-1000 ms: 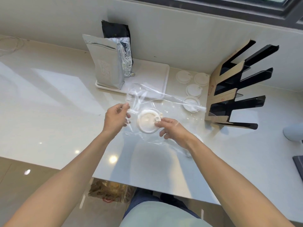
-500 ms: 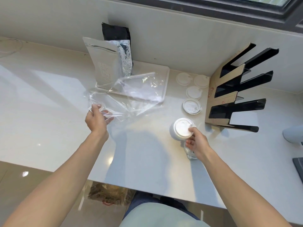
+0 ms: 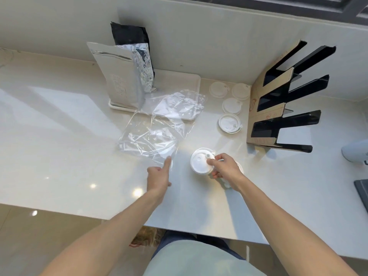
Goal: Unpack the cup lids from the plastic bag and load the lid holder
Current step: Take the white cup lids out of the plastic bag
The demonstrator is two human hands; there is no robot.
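A stack of white cup lids [image 3: 200, 163] stands on the counter in front of me, with my right hand [image 3: 224, 169] gripping its right side. The clear plastic bag [image 3: 159, 126] lies flat and limp on the counter to the left of the stack, partly over a white tray. Just below the bag's near corner is my left hand [image 3: 160, 174], fingers apart, one finger pointing at that corner and holding nothing. The black and cardboard lid holder [image 3: 278, 100] stands at the right against the wall. Several single lids [image 3: 229, 123] lie beside its left side.
A white tray [image 3: 179, 80] at the back carries a silver pouch [image 3: 119, 76] and a black pouch [image 3: 129, 34]. A pale object [image 3: 356, 152] and a dark flat item [image 3: 362, 193] sit at the right edge. The counter's front edge runs below my forearms.
My left hand has let go of the plastic bag, which now lies flat on the counter, and moved right toward the stack. My right hand has pulled the lid stack out and set it down.
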